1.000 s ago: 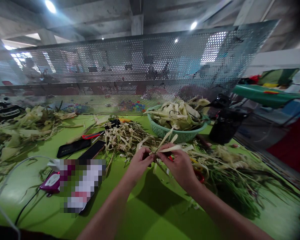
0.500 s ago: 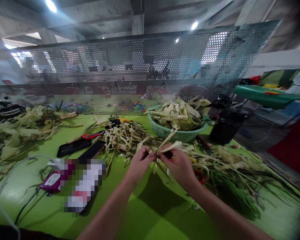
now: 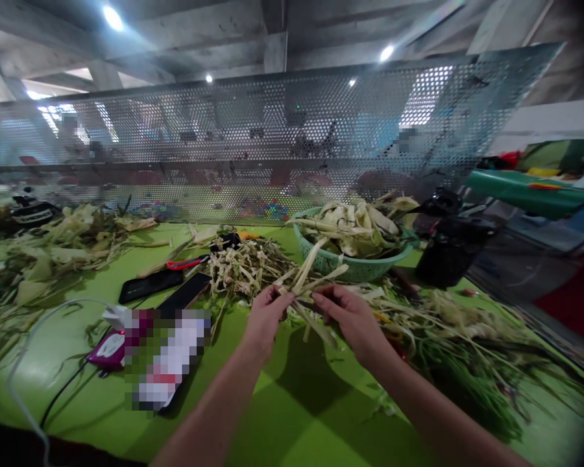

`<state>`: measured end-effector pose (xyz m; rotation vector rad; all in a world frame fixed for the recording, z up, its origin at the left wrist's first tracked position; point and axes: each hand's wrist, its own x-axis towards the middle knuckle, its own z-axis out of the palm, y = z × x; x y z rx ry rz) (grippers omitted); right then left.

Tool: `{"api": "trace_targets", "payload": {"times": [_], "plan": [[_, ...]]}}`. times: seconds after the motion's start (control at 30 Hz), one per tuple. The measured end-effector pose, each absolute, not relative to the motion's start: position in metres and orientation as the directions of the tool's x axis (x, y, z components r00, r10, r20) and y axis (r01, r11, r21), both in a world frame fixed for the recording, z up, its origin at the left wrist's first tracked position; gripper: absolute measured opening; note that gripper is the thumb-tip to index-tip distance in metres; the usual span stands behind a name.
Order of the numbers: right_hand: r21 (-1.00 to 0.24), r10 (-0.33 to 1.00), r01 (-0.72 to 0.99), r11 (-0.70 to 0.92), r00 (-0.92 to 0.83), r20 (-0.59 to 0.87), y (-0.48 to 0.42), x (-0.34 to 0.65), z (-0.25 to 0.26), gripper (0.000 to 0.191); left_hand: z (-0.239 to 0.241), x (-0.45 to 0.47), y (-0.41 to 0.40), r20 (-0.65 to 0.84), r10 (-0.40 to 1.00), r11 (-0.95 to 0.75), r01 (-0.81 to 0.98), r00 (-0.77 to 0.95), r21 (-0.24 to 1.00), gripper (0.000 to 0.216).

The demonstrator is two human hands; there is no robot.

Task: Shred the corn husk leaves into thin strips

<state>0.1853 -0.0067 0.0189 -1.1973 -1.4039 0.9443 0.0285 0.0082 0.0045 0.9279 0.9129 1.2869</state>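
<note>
left hand [image 3: 265, 321]: is pinching pale, flat, dried plant strips [image 3: 307, 264]
right hand [image 3: 354, 319]: is curling beside them, pinch unclear
green perforated plastic basket [image 3: 357, 267]: is holding crumpled cream leaves [image 3: 357, 224]

The strips [image 3: 307, 266] are pale straw yellow, flat, narrow and dry-looking, with a faint green tinge in places. They cross one another in a loose bunch, pinched near the crossing by the left hand [image 3: 267, 318]; the right hand [image 3: 353, 318] is close beside them, its contact unclear. 2 ends slant up and to the right, 1 steeper than the other. At least 2 ends slope down over the table [image 3: 292, 434], their tips apart.
</note>
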Motion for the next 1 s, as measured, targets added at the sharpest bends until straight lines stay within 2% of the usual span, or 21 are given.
{"api": "trace_targets", "payload": {"times": [0.07, 0.13, 0.2, 0.27, 0.33, 0.4, 0.5, 0.6, 0.67, 0.77, 1.0], "plan": [[-0.992, 0.992, 0.039, 0.119, -0.037, 0.118, -0.005, 0.184, 0.017, 0.029, 0.003, 0.030, 0.008, -0.047, 0.994, 0.080, -0.370, 0.097, 0.925, 0.023], [-0.989, 0.990, -0.046, 0.141, -0.004, 0.141, -0.005, 0.183, 0.016, 0.028, 0.002, 0.032, 0.007, -0.064, 0.991, 0.103, -0.357, 0.119, 0.928, 0.024], [-0.976, 0.975, -0.016, 0.215, 0.054, 0.214, -0.006, 0.183, 0.016, 0.024, 0.001, 0.033, 0.006, -0.084, 0.990, 0.118, -0.349, 0.113, 0.930, 0.025], [-0.932, 0.933, 0.123, 0.342, 0.074, 0.352, -0.009, 0.182, 0.017, 0.017, 0.000, 0.033, 0.006, -0.098, 0.989, 0.130, -0.340, 0.109, 0.931, 0.025], [-0.806, 0.845, 0.315, 0.501, 0.026, 0.535, -0.014, 0.183, 0.019, 0.010, 0.001, 0.033, 0.007, -0.105, 0.990, 0.131, -0.317, 0.098, 0.939, 0.024], [-0.617, 0.733, 0.471, 0.630, -0.099, 0.673, -0.018, 0.184, 0.021, 0.008, 0.002, 0.033, 0.008, -0.097, 0.992, 0.118, -0.284, 0.087, 0.952, 0.021], [-0.355, 0.607, 0.575, 0.737, -0.332, 0.722, -0.021, 0.187, 0.023, 0.022, 0.001, 0.032, 0.010, -0.032, 0.996, 0.051, -0.244, 0.084, 0.969, 0.019], [-0.205, 0.550, 0.611, 0.765, -0.452, 0.703, -0.021, 0.190, 0.024, 0.029, -0.001, 0.031, 0.009, 0.080, 0.990, -0.057, -0.192, 0.112, 0.980, 0.021], [-0.204, 0.569, 0.646, 0.736, -0.426, 0.703, -0.020, 0.190, 0.026, 0.026, -0.002, 0.030, 0.008, 0.127, 0.982, -0.104, -0.163, 0.141, 0.981, 0.023], [-0.291, 0.632, 0.686, 0.667, -0.315, 0.708, -0.018, 0.189, 0.027, 0.017, 0.000, 0.030, 0.005, 0.159, 0.972, -0.132, -0.164, 0.170, 0.978, 0.021], [-0.522, 0.733, 0.589, 0.616, -0.187, 0.654, -0.014, 0.187, 0.022, 0.010, 0.007, 0.033, 0.002, 0.140, 0.966, -0.107, -0.160, 0.216, 0.981, 0.013]]}}
